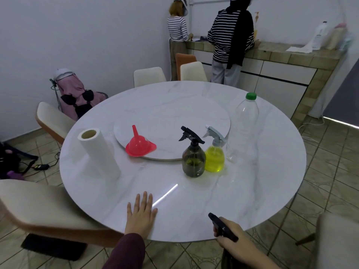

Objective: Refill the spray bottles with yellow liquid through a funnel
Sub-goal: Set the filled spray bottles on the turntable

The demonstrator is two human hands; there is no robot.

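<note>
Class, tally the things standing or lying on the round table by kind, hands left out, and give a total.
Spray bottles: 2, the dark one and the clear one, both with yellow liquid
Funnels: 1, red funnel
Large clear bottles: 1, green-capped bottle
Paper towel rolls: 1
Total: 5

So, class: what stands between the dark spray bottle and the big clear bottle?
The head view shows the pale spray bottle of yellow liquid between the dark spray bottle and clear bottle.

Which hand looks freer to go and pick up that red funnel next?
Probably the left hand: it lies flat and holds nothing, on the red funnel's side of the table. The right hand already grips a black spray head.
</note>
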